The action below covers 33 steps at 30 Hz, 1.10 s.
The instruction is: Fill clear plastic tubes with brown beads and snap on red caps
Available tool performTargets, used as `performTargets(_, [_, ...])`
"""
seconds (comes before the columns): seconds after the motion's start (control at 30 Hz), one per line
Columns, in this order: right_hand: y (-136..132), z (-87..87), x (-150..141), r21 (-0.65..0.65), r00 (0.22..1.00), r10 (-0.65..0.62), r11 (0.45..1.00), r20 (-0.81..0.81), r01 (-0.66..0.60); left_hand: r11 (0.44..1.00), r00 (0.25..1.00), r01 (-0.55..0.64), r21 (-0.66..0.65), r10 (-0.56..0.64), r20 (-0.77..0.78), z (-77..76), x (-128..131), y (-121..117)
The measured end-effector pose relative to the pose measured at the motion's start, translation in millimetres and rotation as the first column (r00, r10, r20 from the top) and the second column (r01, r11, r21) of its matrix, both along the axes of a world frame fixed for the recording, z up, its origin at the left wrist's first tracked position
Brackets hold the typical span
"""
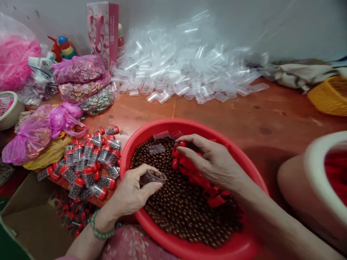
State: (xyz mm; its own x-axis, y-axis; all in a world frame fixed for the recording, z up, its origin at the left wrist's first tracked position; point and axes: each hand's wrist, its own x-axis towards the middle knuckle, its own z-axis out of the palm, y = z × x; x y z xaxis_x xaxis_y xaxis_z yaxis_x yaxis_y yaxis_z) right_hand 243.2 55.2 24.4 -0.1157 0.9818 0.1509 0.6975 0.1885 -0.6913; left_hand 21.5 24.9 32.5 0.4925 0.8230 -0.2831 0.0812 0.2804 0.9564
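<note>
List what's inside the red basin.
Brown balls, with red caps and clear containers on top. The right hand blocks part of the view; what lies under the balls is hidden.

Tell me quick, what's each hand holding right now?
Left hand: closed around a clear container with brown beads inside.
Right hand: closed, seemingly pinching a red cap.
</note>
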Motion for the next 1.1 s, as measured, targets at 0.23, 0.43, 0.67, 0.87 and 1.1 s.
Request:
performTargets(0.23, [-34.6,13.2,-25.6,-0.147,0.654,-0.24,0.97,-0.718,0.194,0.996,0.987,-0.034,-0.084,0.047,0.152,7.0,6.8,-2.4])
performTargets(0.43, [-43.1,2.1,-26.6,-0.09,0.74,-0.173,0.984,-0.649,0.151,0.961,0.944,-0.101,-0.258,0.174,0.28,0.7,16.7,-3.7])
performTargets(0.67, [-43.9,-0.7,-16.8,0.323,0.993,0.117,0.94,-0.002,-0.11,0.951,0.941,-0.211,-0.227,0.261,0.216,-8.5,17.5,1.8])
performTargets(0.87, [-42.7,-10.4,-18.2,0.33,0.953,0.258,0.896,0.158,-0.298,0.964,0.964,-0.15,-0.219,0.192,0.182,-7.0,22.1,4.4])
performTargets(1.1, [-34.6,-6.5,-12.5,0.211,0.959,0.279,0.936,0.04,-0.281,0.987,0.985,-0.083,-0.137,0.102,0.141,-5.3,18.3,6.2])
